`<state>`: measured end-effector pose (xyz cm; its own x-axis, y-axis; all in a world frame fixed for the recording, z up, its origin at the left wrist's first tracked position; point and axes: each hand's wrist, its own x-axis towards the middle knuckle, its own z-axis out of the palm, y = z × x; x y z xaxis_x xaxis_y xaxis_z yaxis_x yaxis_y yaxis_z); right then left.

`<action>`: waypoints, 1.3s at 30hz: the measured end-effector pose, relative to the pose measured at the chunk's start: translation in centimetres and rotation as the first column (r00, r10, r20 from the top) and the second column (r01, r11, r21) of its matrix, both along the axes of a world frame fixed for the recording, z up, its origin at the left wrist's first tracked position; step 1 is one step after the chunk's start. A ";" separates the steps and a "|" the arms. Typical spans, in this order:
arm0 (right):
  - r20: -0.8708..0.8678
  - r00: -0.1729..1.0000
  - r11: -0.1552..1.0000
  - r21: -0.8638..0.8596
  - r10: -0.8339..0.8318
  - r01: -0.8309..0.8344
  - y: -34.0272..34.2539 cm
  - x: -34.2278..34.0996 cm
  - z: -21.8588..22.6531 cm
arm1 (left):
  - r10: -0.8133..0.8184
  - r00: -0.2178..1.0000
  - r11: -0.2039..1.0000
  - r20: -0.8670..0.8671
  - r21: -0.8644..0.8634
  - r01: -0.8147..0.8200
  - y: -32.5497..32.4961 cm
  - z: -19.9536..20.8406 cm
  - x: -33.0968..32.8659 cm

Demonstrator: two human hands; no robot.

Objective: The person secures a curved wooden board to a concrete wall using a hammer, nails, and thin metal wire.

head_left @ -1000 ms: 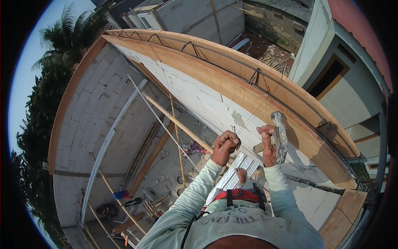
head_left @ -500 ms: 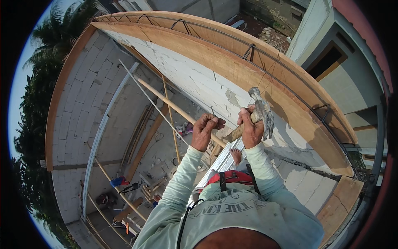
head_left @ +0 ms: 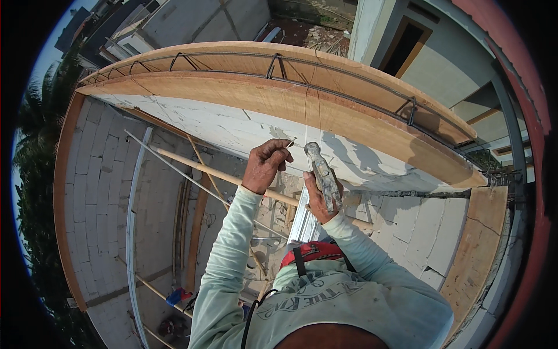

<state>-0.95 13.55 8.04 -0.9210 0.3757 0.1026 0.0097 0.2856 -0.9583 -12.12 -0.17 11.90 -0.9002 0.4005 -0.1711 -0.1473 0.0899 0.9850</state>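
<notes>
My left hand (head_left: 267, 164) is raised before the white block wall, thumb and fingertips pinched on a thin nail (head_left: 293, 141). Close beside it, my right hand (head_left: 317, 202) is wrapped round a claw hammer (head_left: 322, 175). The hammer's grey, worn head covers most of its handle from this view. Both hands are held below the near formwork board (head_left: 244, 91), apart from it. A thin wire or string (head_left: 306, 116) hangs down from the boards just above the hammer.
A rebar cage (head_left: 272, 67) lies between two long wooden boards along the wall top. Below, a bamboo pole (head_left: 221, 173) and a metal channel (head_left: 135, 215) cross the deep space. A wooden plank (head_left: 476, 241) caps the right wall, and metal sheeting (head_left: 301, 218) is beneath me.
My view has turned, so the boards sit more level. The hammer has rotated and moved left in view, and the left hand has lifted the nail nearer the boards.
</notes>
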 end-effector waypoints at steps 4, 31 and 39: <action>-0.198 0.980 0.996 -0.082 -0.035 0.019 -1.2 0.4 0.1 | -0.207 0.978 0.978 -0.017 0.025 0.207 1.2 -0.6 -1.3; -0.227 0.883 0.905 -0.010 0.411 -0.425 2.8 4.3 -8.2 | -0.362 0.920 0.930 -0.153 -0.120 0.346 2.2 1.1 0.0; -0.154 0.876 0.889 0.099 0.458 -0.447 4.1 3.7 -7.3 | -0.297 0.937 0.955 -0.185 -0.086 0.286 2.6 -0.3 0.3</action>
<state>2.74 17.63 0.70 -0.9560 -0.0891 0.2794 -0.2933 0.2754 -0.9155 -11.83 2.41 11.65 -0.7635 0.6448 -0.0353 0.0867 0.1565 0.9839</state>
